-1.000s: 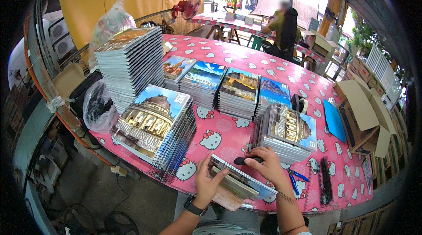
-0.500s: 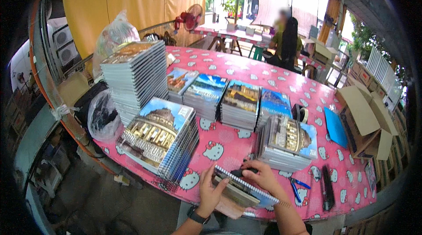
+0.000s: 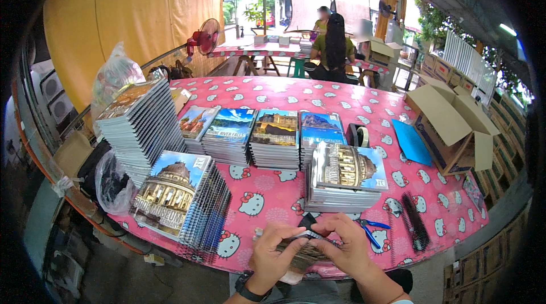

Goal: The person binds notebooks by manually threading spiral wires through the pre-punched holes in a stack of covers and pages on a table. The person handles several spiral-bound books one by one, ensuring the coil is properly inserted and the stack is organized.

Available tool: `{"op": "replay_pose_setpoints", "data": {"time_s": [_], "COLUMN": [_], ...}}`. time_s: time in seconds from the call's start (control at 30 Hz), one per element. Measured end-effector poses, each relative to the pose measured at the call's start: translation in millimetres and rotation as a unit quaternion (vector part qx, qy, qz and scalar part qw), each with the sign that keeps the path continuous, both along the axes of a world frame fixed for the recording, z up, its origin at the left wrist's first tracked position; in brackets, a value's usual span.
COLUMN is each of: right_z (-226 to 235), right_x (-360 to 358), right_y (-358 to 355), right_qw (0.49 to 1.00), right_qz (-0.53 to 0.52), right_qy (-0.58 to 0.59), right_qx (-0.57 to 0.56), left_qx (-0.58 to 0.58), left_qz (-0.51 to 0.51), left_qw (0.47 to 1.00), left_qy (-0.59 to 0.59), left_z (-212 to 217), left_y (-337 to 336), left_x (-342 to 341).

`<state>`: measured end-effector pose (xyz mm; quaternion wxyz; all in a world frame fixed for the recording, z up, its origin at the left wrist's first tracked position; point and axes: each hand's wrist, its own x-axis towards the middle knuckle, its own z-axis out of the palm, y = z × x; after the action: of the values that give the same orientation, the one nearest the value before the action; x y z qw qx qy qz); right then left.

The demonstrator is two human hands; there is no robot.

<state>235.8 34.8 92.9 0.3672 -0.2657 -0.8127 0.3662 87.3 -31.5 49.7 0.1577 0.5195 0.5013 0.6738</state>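
At the near table edge, my left hand and my right hand pinch a spiral-bound notebook between thumbs and fingers. Its coiled edge is turned up, and the fingers hide much of it. A small black object shows just beyond the fingertips; its kind is unclear. Blue-handled pliers lie right of my right hand, beside a bundle of black spiral coils. Beyond my hands stands a stack of notebooks with a domed building on the cover. Another such stack is to the left.
A taller notebook stack rises at the left. Shorter stacks line the middle of the pink table. A tape dispenser, blue sheet and open carton are on the right. People sit at a farther table.
The view has turned, shifting the scene left. The notebook's coiled edge, earlier long and slanting into view, is now foreshortened, and both hands have come together on it.
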Motion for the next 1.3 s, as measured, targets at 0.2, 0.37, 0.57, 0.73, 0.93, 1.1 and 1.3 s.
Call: {"op": "replay_pose_setpoints", "data": {"time_s": [0.2, 0.37, 0.57, 0.73, 0.93, 1.1, 1.3], "right_z": [-5, 1, 10, 9, 32, 76, 50], "right_x": [-5, -11, -6, -10, -8, -62, -199], "right_y": [4, 10, 11, 10, 25, 49, 57], "right_qw": [0.994, 0.992, 0.985, 0.979, 0.980, 0.891, 0.970], "right_qz": [0.028, 0.076, 0.051, 0.037, 0.043, 0.056, 0.117], "right_qy": [0.030, 0.043, -0.027, -0.044, 0.158, 0.443, 0.213], "right_qx": [0.105, 0.094, 0.163, 0.196, 0.114, -0.085, -0.006], "left_qx": [-0.012, 0.009, 0.016, -0.029, 0.067, 0.030, 0.110], "left_qz": [0.006, 0.010, 0.021, 0.026, 0.238, 0.006, 0.310], "left_qw": [1.000, 0.998, 0.998, 0.998, 0.968, 0.980, 0.933], "left_qy": [0.014, 0.061, 0.062, 0.057, 0.042, -0.198, -0.144], "left_z": [-7, -7, -5, -9, 7, -11, 60], "left_y": [0, -2, 0, 1, -4, -52, -112], "left_x": [-2, 1, 3, 0, -13, -40, -155]}}
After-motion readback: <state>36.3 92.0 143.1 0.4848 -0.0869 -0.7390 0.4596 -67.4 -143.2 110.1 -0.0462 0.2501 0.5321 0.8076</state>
